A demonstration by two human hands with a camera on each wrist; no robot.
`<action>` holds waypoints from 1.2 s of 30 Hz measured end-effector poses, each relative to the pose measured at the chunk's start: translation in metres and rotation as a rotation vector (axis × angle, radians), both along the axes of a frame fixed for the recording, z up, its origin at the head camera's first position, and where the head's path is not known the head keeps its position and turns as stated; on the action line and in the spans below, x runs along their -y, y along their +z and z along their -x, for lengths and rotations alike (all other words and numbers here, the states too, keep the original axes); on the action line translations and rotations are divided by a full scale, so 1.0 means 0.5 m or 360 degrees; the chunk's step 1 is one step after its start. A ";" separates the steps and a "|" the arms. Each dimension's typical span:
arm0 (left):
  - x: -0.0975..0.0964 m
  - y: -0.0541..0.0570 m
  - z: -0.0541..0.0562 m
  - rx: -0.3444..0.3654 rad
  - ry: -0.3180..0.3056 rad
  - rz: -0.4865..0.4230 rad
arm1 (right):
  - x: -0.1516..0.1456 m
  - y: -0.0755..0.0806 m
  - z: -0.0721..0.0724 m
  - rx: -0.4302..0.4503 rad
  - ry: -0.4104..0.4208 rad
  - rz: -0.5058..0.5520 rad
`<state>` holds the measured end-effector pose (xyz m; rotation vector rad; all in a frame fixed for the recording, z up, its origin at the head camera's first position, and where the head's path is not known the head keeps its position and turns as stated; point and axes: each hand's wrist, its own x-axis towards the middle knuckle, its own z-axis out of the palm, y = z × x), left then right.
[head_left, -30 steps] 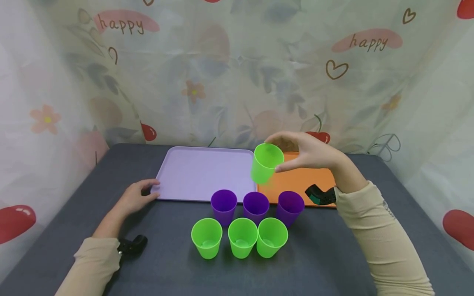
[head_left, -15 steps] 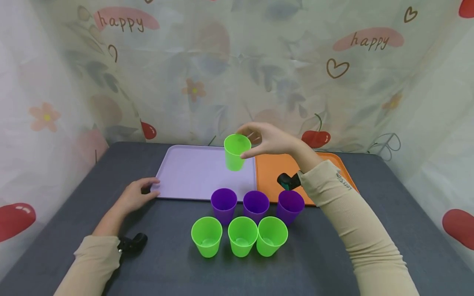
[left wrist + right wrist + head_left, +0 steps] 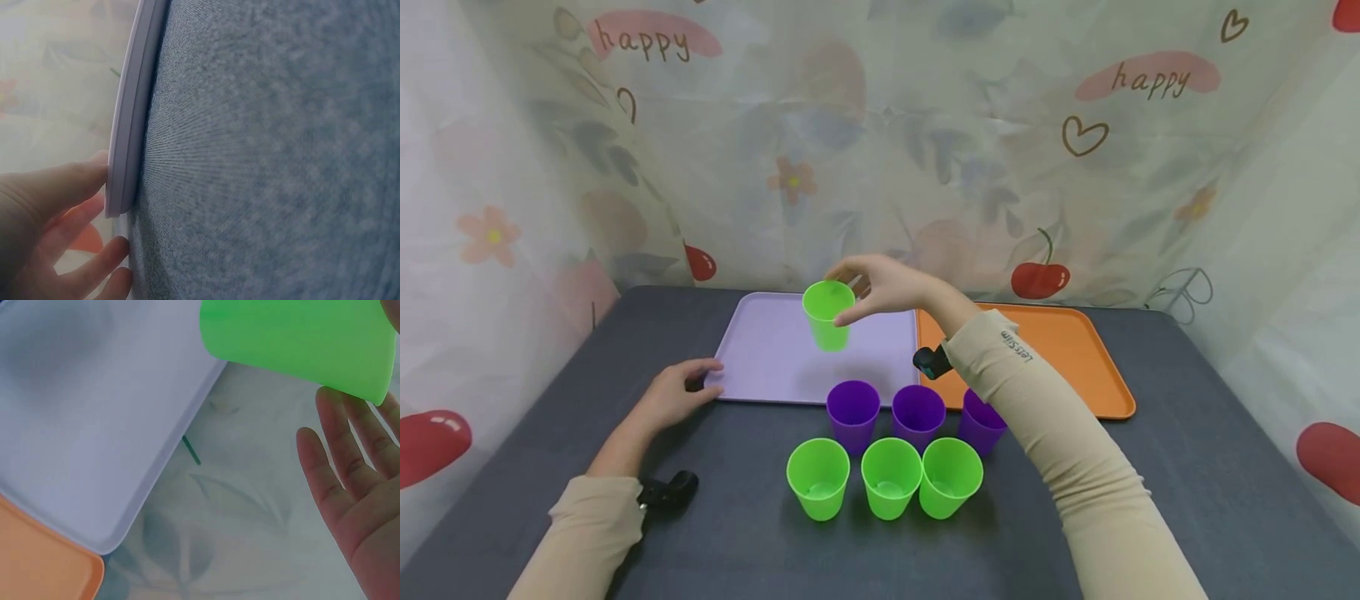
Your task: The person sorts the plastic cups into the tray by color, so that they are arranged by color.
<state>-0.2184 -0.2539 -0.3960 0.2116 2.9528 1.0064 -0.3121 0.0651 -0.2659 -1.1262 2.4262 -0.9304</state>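
Observation:
My right hand (image 3: 883, 287) grips a green plastic cup (image 3: 827, 321) by the rim, thumb on the near side, and holds it above the lilac tray (image 3: 752, 350). In the right wrist view the green cup (image 3: 300, 344) is tilted on its side, with fingertips (image 3: 331, 397) against its edge. My left hand (image 3: 673, 396) rests at the lilac tray's near left corner. In the left wrist view the thumb (image 3: 75, 184) touches the tray's rim (image 3: 131, 125), and the other fingers lie loosely bent below it.
Three purple cups (image 3: 853, 417) stand upright in front of the trays, the rightmost partly behind my right sleeve. Three green cups (image 3: 891, 479) stand nearer, in a row. An orange tray (image 3: 1060, 350) adjoins the lilac one on the right. A patterned curtain (image 3: 880, 167) hangs behind the table.
My right hand has carried the green cup leftward, from the seam between the trays to over the middle of the lilac tray. The left hand has stayed at the tray's corner.

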 end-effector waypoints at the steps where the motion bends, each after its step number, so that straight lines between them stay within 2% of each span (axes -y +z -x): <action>1: 0.001 0.000 0.000 -0.0001 0.0003 0.0002 | 0.008 -0.003 0.001 0.0010 0.0005 -0.0002; 5: 0.003 0.000 0.001 0.0011 0.0009 0.0002 | 0.038 -0.017 0.008 0.0049 0.0026 0.0000; 19: 0.006 -0.004 0.002 0.0017 0.0032 0.0001 | 0.108 -0.044 0.020 0.0033 0.0109 -0.0083; 27: 0.003 -0.005 0.002 -0.0068 0.0006 -0.0004 | 0.131 -0.045 0.031 0.0018 0.0149 -0.0129; 36: 0.006 -0.003 0.001 -0.0023 -0.0002 -0.0005 | 0.164 -0.045 0.023 0.0041 0.0173 -0.0185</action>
